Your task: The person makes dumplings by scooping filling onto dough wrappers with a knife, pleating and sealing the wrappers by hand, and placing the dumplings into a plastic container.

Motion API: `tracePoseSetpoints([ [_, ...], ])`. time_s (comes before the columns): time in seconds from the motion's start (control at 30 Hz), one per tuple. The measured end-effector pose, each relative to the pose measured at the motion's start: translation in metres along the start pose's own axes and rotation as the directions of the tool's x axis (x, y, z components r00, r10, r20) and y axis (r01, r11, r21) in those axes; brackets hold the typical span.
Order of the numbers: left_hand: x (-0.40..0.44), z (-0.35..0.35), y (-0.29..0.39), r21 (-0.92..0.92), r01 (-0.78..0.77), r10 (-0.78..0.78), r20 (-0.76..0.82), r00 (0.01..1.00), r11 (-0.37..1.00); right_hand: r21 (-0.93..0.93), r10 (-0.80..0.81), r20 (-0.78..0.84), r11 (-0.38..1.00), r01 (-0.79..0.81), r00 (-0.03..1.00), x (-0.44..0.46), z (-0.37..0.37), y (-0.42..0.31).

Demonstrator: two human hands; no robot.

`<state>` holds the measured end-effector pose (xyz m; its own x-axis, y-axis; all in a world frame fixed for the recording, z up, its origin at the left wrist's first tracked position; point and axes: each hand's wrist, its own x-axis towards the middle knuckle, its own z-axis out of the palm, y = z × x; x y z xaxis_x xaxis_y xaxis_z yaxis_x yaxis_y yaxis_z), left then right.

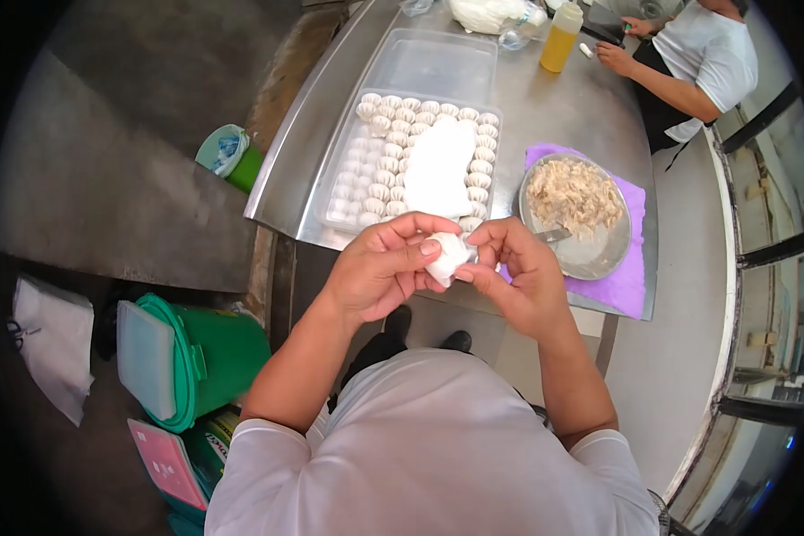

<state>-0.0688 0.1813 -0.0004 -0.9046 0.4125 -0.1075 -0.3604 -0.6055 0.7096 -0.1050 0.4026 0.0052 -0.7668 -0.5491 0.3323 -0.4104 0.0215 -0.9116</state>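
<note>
Just in front of my body, my left hand (389, 268) cups a white dough dumpling (449, 257), its fingers curled round it. My right hand (518, 272) pinches the dumpling's right edge between thumb and fingers. By the right hand's knuckles shows a flat metal utensil (556, 235) reaching over the bowl's rim; whether the hand also holds it I cannot tell. Beyond the hands lies a clear plastic tray (329, 192) with rows of pleated dumplings (389, 165), partly covered by a white cloth (439, 165). To the right stands a metal bowl (598, 259) of pale minced filling (573, 195).
A purple cloth (630, 290) lies under the bowl on the steel table (527, 107). Farther back are a bottle of yellow liquid (561, 37) and a co-worker (710, 58) at the right. Green bins (214, 357) stand left on the floor, with a small lined bin (241, 170) beside the table.
</note>
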Motion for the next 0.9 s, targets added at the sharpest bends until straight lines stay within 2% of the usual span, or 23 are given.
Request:
tracePoseSetpoints([
  [0.03, 0.004, -0.003, 0.004, 0.057, -0.048, 0.052, -0.074, 0.996, 0.997, 0.214, 0.112, -0.025, 0.971, -0.104, 0.993, 0.003, 0.004, 0.004],
  [0.07, 0.005, -0.005, 0.009, 0.097, -0.027, 0.04, -0.129, 0.991, 0.995, 0.419, 0.225, -0.029, 0.887, -0.193, 0.974, 0.006, 0.009, 0.008],
  [0.17, 0.01, -0.011, 0.02, 0.193, -0.036, 0.073, -0.186, 0.98, 0.981, 0.475, 0.272, -0.103, 0.859, -0.193, 0.957, 0.016, 0.02, 0.018],
  [0.2, 0.013, -0.018, 0.023, 0.186, -0.035, 0.067, -0.17, 0.983, 0.982, 0.463, 0.275, -0.115, 0.865, -0.194, 0.954, 0.019, 0.024, 0.024],
  [0.27, 0.02, -0.037, 0.027, 0.328, -0.007, 0.065, -0.167, 0.984, 0.945, 0.299, 0.363, -0.204, 0.907, -0.295, 0.909, 0.027, 0.034, 0.036],
  [0.3, 0.022, -0.041, 0.031, 0.321, -0.005, 0.058, -0.155, 0.986, 0.947, 0.291, 0.367, -0.215, 0.909, -0.3, 0.905, 0.034, 0.041, 0.035],
  [0.37, 0.026, -0.051, 0.037, 0.352, -0.043, 0.082, -0.099, 0.992, 0.935, 0.074, 0.28, -0.27, 0.96, -0.27, 0.921, 0.047, 0.059, 0.035],
  [0.4, 0.027, -0.054, 0.04, 0.347, -0.036, 0.074, -0.095, 0.993, 0.937, 0.031, 0.211, -0.336, 0.977, -0.213, 0.918, 0.056, 0.068, 0.037],
  [0.47, 0.03, -0.061, 0.045, 0.32, -0.084, 0.112, -0.07, 0.991, 0.944, 0.024, 0.212, -0.362, 0.976, -0.218, 0.908, 0.064, 0.077, 0.043],
  [0.63, 0.03, -0.093, 0.057, 0.327, -0.072, 0.107, -0.089, 0.99, 0.942, -0.011, 0.169, -0.422, 0.982, -0.191, 0.891, 0.082, 0.103, 0.055],
  [0.73, 0.029, -0.104, 0.067, 0.338, -0.046, 0.101, -0.145, 0.984, 0.94, 0.026, 0.228, -0.399, 0.971, -0.237, 0.888, 0.094, 0.11, 0.06],
  [0.8, 0.026, -0.117, 0.077, 0.366, -0.041, 0.115, -0.184, 0.976, 0.93, 0.328, 0.477, -0.274, 0.863, -0.385, 0.835, 0.102, 0.113, 0.059],
  [0.87, 0.027, -0.138, 0.094, 0.543, -0.076, 0.24, -0.237, 0.941, 0.836, 0.274, 0.45, -0.277, 0.884, -0.38, 0.849, 0.113, 0.11, 0.062],
  [0.9, 0.028, -0.145, 0.107, 0.545, -0.076, 0.243, -0.243, 0.939, 0.835, 0.219, 0.421, -0.291, 0.903, -0.369, 0.859, 0.119, 0.106, 0.065],
])
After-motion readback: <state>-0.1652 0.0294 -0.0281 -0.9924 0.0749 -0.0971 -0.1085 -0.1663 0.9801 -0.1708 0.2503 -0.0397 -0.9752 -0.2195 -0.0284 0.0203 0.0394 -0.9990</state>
